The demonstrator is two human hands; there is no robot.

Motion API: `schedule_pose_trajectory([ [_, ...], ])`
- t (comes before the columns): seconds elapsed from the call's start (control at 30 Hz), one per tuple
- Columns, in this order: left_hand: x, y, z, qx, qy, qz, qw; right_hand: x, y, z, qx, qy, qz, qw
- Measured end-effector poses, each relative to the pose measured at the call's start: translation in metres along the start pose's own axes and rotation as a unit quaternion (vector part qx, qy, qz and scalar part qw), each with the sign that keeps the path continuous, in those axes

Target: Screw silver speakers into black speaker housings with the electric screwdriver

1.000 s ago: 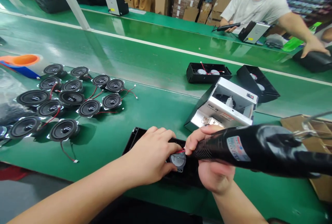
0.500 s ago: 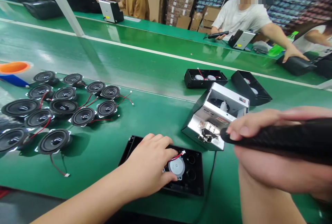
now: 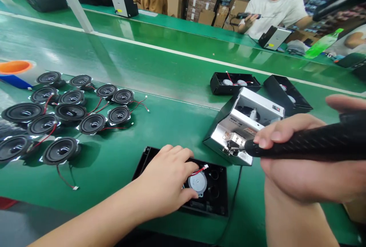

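Note:
My left hand (image 3: 168, 178) reaches into a black speaker box (image 3: 220, 207) on the green bench. Its fingers and thumb curl round a speaker (image 3: 198, 183) lying back-up inside, with a red wire and white plug showing beside the fingers. Part of the speaker is hidden under the hand. My right hand (image 3: 303, 155) is closed round a black electric screwdriver (image 3: 309, 142), held nearly level. The screwdriver's tip is at the front outlet of a silver and black screw feeder (image 3: 237, 125); whether a screw is on it I cannot tell.
Several loose speakers (image 3: 93, 123) with wires lie face up at left. Behind the feeder are two black boxes (image 3: 236, 86) with speakers inside. A cable (image 3: 236, 189) runs beside my box. Across the bench sits a co-worker (image 3: 274, 12) holding a screwdriver, near a green bottle (image 3: 323, 44).
The view has shifted slightly. My left hand keeps its hold; the screwdriver stays at the feeder outlet, its shaft showing more clearly. The co-worker opposite has raised a screwdriver and lifted a black object.

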State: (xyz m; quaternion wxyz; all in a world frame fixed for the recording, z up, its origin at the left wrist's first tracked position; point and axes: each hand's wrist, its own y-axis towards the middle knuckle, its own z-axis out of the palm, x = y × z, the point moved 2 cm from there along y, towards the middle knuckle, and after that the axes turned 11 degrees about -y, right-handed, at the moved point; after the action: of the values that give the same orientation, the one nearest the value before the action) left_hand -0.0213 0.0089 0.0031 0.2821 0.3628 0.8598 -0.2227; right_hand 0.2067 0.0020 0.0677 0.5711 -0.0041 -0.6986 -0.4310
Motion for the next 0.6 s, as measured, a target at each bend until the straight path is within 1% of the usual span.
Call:
schedule_pose_trajectory([
  [0.07, 0.000, 0.000, 0.000, -0.002, 0.000, 0.002, 1.000, -0.003, 0.002, 0.001, 0.011, 0.024, -0.001, 1.000],
  [0.17, 0.000, 0.000, 0.000, -0.002, 0.000, 0.002, 1.000, -0.007, 0.006, 0.005, 0.042, 0.056, 0.030, 0.997],
  [0.27, -0.001, 0.000, -0.001, 0.002, 0.000, -0.002, 1.000, -0.006, 0.007, 0.009, 0.036, 0.039, 0.040, 0.998],
  [0.37, -0.002, 0.000, -0.001, -0.001, 0.000, -0.001, 1.000, -0.001, 0.005, 0.014, 0.008, -0.004, 0.009, 1.000],
  [0.43, -0.003, 0.001, -0.002, -0.003, 0.005, 0.001, 1.000, 0.002, 0.002, 0.017, 0.010, -0.016, 0.009, 1.000],
  [0.47, -0.003, 0.001, -0.002, -0.003, 0.008, 0.001, 1.000, 0.003, 0.001, 0.017, 0.028, -0.010, 0.025, 0.999],
  [0.53, -0.002, 0.001, -0.002, -0.003, 0.013, 0.000, 1.000, 0.003, -0.002, 0.012, 0.076, 0.023, 0.081, 0.993],
  [0.6, -0.002, 0.001, -0.001, 0.000, 0.018, -0.002, 1.000, 0.003, -0.008, -0.004, 0.102, 0.047, 0.122, 0.986],
])
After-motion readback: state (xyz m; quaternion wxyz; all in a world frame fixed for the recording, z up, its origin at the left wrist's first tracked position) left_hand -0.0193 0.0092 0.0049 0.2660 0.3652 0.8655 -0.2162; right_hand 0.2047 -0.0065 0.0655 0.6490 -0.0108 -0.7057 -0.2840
